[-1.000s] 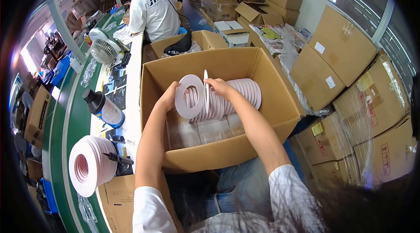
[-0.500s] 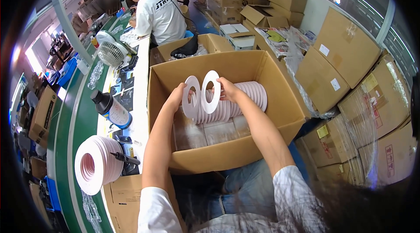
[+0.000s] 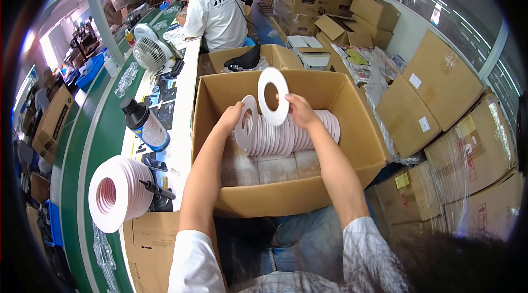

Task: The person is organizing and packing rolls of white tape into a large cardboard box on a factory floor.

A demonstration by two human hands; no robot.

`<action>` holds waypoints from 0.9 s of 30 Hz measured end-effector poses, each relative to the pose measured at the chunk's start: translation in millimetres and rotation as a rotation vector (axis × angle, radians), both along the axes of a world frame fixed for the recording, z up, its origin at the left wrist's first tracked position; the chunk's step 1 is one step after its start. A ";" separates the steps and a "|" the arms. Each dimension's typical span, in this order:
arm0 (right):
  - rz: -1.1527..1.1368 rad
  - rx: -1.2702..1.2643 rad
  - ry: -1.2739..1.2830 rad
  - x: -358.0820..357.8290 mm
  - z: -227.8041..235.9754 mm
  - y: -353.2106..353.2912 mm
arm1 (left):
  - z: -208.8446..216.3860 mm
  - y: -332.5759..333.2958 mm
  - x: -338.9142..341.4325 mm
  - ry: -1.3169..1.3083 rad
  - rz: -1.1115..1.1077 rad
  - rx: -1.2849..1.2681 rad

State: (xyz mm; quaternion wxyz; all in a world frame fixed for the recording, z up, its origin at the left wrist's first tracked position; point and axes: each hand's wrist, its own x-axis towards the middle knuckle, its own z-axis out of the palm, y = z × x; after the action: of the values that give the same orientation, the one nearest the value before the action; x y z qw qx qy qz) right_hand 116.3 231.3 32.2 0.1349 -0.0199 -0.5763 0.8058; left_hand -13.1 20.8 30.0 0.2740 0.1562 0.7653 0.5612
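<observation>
Over the large open cardboard box, my right hand pinches the right edge of a flat white ring, raised above the others with its round hole facing me. My left hand is closed on another flat white ring, lower and to the left, at the near-left end of the row. Inside the box a long row of white rings stands on edge, packed face to face. My right hand and forearm hide part of that row. Flat wrapped packs lie beneath it.
On the bench at left stand a stack of similar rings, a black pen-like tool, a dark bottle and a fan. A green conveyor runs alongside. Cartons pile up at right. A co-worker sits ahead.
My right hand has lifted its ring up, away from the left one. My left hand's ring stays about where it was by the row. The whole view has shifted slightly.
</observation>
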 end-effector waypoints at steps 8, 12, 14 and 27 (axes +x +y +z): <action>-0.117 -0.119 -0.118 -8.4 -11.3 3.5 | -20.2 4.6 -13.6 0.073 -0.022 -0.009; -0.286 -0.040 -0.514 -14.6 -28.2 15.3 | -10.2 -2.9 -10.9 0.120 -0.025 -0.014; -0.382 0.029 -0.531 -12.8 -29.4 25.2 | -3.3 -6.8 -3.6 0.127 -0.027 -0.017; -0.257 0.984 -0.342 -8.5 -26.2 0.7 | 11.9 14.1 22.8 0.636 -0.119 -0.567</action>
State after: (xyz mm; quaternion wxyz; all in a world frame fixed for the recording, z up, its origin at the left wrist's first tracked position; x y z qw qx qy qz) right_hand 107.8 232.0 6.0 0.1298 -0.1557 -0.8926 0.4027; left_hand 9.7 34.9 42.0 0.0886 0.2839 0.9251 0.2358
